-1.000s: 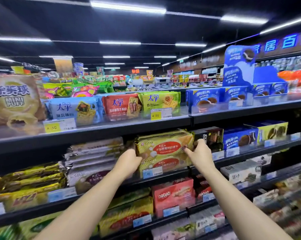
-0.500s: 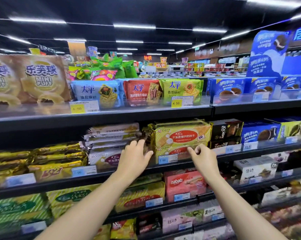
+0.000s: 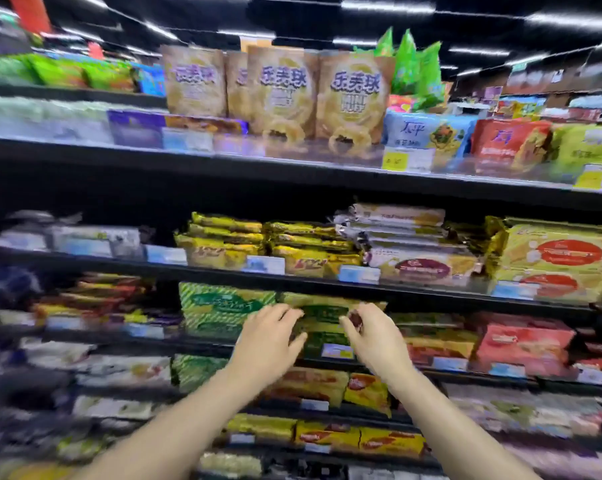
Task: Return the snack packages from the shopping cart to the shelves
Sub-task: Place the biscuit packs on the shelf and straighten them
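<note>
I see both forearms reaching up from the bottom of the blurred frame. My left hand (image 3: pixel 268 341) and right hand (image 3: pixel 374 341) hover at a dark green snack package (image 3: pixel 322 323) on the third shelf (image 3: pixel 119 336), one at each end of it. Left fingers are spread, right fingers curled; whether either grip actually clamps the pack I cannot tell. Beside it lies a striped green pack (image 3: pixel 219 306). Above sit yellow biscuit packs (image 3: pixel 223 251), and higher, tan puff bags (image 3: pixel 278 95).
</note>
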